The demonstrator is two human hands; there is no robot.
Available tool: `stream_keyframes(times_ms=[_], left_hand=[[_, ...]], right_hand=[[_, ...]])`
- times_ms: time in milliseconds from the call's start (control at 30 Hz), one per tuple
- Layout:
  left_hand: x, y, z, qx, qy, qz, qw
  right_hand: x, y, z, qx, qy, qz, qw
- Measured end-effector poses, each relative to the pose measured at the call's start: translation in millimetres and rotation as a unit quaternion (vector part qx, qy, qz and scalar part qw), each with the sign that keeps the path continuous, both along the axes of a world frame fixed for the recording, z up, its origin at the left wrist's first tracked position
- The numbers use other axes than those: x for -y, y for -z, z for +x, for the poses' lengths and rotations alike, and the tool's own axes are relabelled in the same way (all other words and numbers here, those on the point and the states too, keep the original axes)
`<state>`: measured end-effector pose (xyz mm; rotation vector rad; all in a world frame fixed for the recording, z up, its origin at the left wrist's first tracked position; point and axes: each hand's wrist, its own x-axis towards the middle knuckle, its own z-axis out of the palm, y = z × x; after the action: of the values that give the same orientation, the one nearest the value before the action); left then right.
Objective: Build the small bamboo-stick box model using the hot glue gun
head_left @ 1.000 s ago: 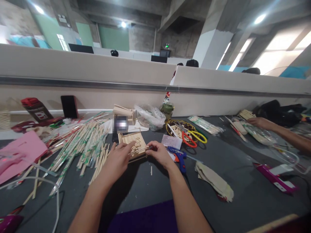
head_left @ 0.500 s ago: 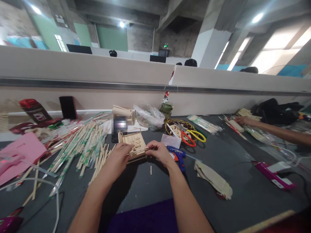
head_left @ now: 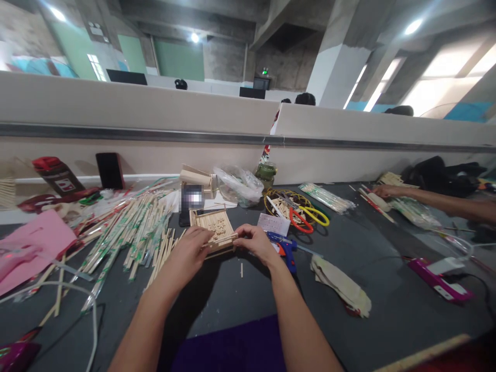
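A small box-like frame of glued wooden sticks (head_left: 209, 221) sits in front of me, with short cut pieces lying inside it. Along its near edge runs a thin wooden stick (head_left: 225, 239). My left hand (head_left: 190, 249) has its fingers closed on the stick's left part. At the right end, my right hand (head_left: 253, 243) pinches it between thumb and fingers. The fingers partly hide the frame's front corners. On the dark table just below lies one loose short stick (head_left: 242, 270).
Bundles of wrapped chopsticks (head_left: 116, 232) spread to the left. Beyond my right hand are a blue glue gun (head_left: 285, 248), scissors (head_left: 300, 219), a wire basket (head_left: 271, 199) and a work glove (head_left: 341, 287). A co-worker's hand (head_left: 383, 191) reaches in from the right, near a purple power strip (head_left: 437, 281).
My hands and the stick stay in nearly the same place at the frame's near edge. The co-worker's hand has shifted slightly left.
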<state>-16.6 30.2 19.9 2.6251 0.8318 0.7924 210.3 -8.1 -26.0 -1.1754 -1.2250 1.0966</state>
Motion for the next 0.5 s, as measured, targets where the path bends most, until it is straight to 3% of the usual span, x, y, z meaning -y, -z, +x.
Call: stream_keyframes(times_ms=[500], left_hand=[[0.6,-0.6,-0.3,-0.002,-0.025,-0.035,0.999]], right_hand=[[1.4,0.7,0.0,0.008,-0.003,-0.006,1.000]])
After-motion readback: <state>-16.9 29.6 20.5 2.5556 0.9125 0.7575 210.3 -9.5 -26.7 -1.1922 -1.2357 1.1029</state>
